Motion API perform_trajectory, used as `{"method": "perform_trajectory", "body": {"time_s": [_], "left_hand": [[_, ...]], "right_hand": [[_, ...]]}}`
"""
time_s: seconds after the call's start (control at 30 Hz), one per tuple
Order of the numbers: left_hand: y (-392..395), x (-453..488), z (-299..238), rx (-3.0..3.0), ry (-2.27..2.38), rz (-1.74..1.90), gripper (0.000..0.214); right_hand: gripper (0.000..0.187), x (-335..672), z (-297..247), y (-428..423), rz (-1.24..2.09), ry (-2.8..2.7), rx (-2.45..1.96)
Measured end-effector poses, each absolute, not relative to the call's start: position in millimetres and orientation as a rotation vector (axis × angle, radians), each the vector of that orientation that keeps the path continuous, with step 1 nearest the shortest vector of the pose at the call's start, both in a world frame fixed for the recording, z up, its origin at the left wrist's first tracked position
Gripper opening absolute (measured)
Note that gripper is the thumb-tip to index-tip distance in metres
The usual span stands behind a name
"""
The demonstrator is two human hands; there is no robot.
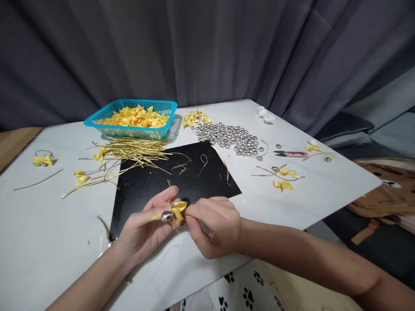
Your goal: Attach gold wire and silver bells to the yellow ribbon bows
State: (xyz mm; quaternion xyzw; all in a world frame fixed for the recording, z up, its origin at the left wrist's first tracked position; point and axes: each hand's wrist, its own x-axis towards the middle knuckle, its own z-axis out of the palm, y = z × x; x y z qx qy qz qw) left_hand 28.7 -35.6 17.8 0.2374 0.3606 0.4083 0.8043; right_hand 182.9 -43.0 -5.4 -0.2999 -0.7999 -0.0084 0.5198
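Observation:
Over the front of a black mat (155,177), my left hand (147,229) holds a yellow ribbon bow (178,211) between thumb and fingers. A small silver bell (166,216) sits against the bow's left side, and thin gold cord loops around it. Coming in from the right, my right hand (212,222) pinches at the bow's right edge, its fingertips closed close to the gold cord. Exactly what lies between those fingertips is hidden.
A teal basket (129,133) of yellow bows stands at the back left, gold cords (136,151) before it. Silver bells (230,137) are heaped behind the mat. Pink-handled thread snips (292,153) and loose bows (283,185) lie to the right; a finished-looking bow loop (43,160) lies left.

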Motion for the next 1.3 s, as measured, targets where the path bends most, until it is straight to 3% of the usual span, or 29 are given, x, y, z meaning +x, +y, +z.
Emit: {"method": "perform_trajectory", "body": {"time_s": [0.5,0.83,1.0,1.3], "left_hand": [[-35,30,18,0.473,0.704,0.866,0.035],[-31,25,13,1.132,0.997,1.19,0.033],[-36,29,13,1.436,1.095,1.235,0.034],[-37,29,6,1.572,1.037,1.195,0.031]], "right_hand": [[0.023,182,-7,-41,-0.099,-2.06,-0.749],[0.014,193,-1,-29,0.305,-1.825,-0.825],[0.006,194,6,-22,0.319,-1.921,-0.721],[0.008,194,7,-18,0.194,-2.05,-0.569]]}}
